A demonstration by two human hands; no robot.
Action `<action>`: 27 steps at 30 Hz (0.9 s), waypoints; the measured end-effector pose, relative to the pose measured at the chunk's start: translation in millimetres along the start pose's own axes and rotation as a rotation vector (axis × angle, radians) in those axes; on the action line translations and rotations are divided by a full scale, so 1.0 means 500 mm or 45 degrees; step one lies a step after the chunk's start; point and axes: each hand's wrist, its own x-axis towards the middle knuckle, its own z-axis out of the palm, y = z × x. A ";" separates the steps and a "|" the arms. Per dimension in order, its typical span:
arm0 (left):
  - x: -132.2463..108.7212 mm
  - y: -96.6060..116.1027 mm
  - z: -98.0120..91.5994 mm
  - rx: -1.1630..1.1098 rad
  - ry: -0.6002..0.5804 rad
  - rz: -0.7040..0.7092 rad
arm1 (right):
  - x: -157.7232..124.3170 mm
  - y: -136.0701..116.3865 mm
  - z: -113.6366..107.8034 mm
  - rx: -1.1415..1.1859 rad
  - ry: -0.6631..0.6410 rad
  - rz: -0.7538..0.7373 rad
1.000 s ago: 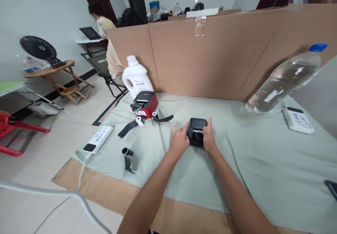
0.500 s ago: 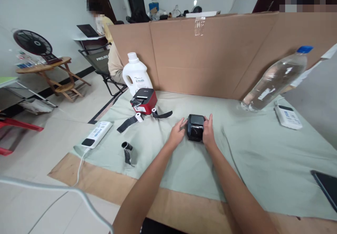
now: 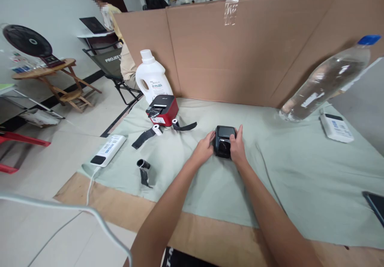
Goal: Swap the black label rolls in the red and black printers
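A small black printer (image 3: 223, 142) with a glossy lower front sits on the green cloth in the middle of the table, between my two hands. My left hand (image 3: 205, 147) presses closed fingers against its left side. On the opposite side, my right hand (image 3: 238, 147) grips the casing, its thumb near the front and a finger reaching up past the top edge. To the left stands a red and black printer (image 3: 163, 111) beside two small rolls with black tape, a left roll (image 3: 156, 129) and a right roll (image 3: 175, 123). Nearer me lies a black roll (image 3: 143, 164) with a loose strip.
A cardboard panel (image 3: 234, 59) closes off the back. A white jug (image 3: 154, 79) stands behind the red printer, and a clear bottle (image 3: 327, 83) leans at the right. White power banks lie left (image 3: 109, 150) and right (image 3: 336, 127). A dark phone-like slab (image 3: 376, 207) is at far right.
My left hand has closed in against the printer's side, where its fingers were more spread before. My right thumb has shifted onto the printer's front. The view has tilted slightly downward.
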 end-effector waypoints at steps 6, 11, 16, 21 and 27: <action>0.004 0.003 0.001 -0.063 0.054 -0.012 | 0.000 0.002 -0.003 -0.004 -0.035 0.009; 0.014 -0.022 -0.004 -0.376 0.014 -0.074 | 0.000 0.003 -0.002 0.026 -0.009 0.022; 0.022 -0.051 -0.023 -0.566 -0.006 -0.093 | -0.003 -0.004 -0.001 0.081 -0.004 0.036; 0.019 -0.054 -0.036 -0.591 -0.014 -0.129 | -0.004 -0.014 -0.001 0.128 -0.021 0.075; -0.009 -0.009 -0.029 -0.185 -0.002 0.116 | -0.003 -0.017 0.001 0.157 -0.019 0.074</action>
